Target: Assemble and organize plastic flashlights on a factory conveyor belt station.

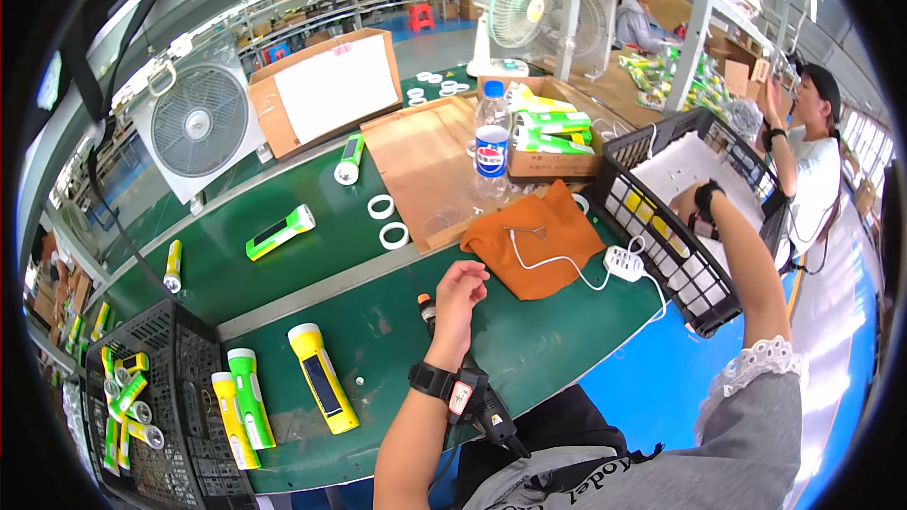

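Note:
My left hand (pixel 458 295) hovers over the green table, loosely curled, thumb and fingers apart and nothing seen in it. Under it lies a black electric screwdriver (pixel 495 423), partly covered by my wrist and forearm. On the right, my right hand (pixel 682 203) reaches into a black plastic crate (pixel 619 196) with a white lining. A yellow flashlight (pixel 640 207) shows through the crate's side near that hand; my fingers are mostly hidden. Left of my left hand, a yellow flashlight with a dark panel (pixel 326 382) lies beside a green one (pixel 249 397) and another yellow one (pixel 231 420).
An orange cloth (pixel 534 246) carries a hex key and white cable leading to a power strip (pixel 624 263). Behind stand a bottle (pixel 491 146) and a carton of flashlights (pixel 553 165). Flashlights lie on the green belt (pixel 217 269). Another crate (pixel 179 359) stands left; a co-worker (pixel 814 146) is right.

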{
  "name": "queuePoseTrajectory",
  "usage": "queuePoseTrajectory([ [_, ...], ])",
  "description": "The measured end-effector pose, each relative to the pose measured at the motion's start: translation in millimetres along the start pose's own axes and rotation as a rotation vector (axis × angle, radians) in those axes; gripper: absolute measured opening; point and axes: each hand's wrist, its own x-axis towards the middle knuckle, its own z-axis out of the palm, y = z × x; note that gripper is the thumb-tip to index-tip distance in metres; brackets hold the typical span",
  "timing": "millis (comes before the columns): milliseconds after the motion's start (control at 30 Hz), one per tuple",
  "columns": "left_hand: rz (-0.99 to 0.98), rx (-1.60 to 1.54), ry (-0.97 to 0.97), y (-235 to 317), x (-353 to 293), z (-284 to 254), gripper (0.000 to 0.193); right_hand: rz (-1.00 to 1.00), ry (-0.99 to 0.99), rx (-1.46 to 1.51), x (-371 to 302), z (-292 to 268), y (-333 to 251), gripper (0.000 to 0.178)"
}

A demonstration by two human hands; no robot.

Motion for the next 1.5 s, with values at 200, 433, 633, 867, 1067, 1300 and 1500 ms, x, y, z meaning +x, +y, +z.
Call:
queuePoseTrajectory([
  [200, -0.024, -0.048, -0.039, -2.6, 5.3, 3.0, 0.014, 0.116, 0.342, -0.238, 9.3, -43.7, -0.4, 0.029],
  [433, -0.022, -0.088, 0.09, -3.6, 1.8, -9.4, 0.008, -1.276, 0.783, 0.278, -88.5, -120.5, -338.6, 0.022],
  [633, -0.082, 0.1, 0.048, -20.1, -0.1, 5.5, 0.014, -0.736, 0.749, -0.007, 60.7, -124.5, -527.2, 0.064],
  [867, -0.03, -0.021, 0.11, -11.8, -4.0, 16.8, 0.03, -0.741, 0.724, 0.13, 162.7, -142.0, -549.6, 0.067],
  [1067, -0.182, 0.09, 0.0, -17.1, 3.0, -4.3, 0.036, -0.758, 0.935, -0.173, 154.6, -146.9, -547.1, 0.052],
  [1300, -0.129, 0.023, -0.049, -19.5, 5.0, -1.4, 0.013, -0.682, 1.244, 0.176, 165.8, -163.3, -544.3, 0.03],
  [1500, -0.09, -0.021, -0.061, -7.5, 5.1, 2.2, 0.013, -0.865, 0.96, -0.002, 105.2, -166.6, -516.1, 0.058],
])
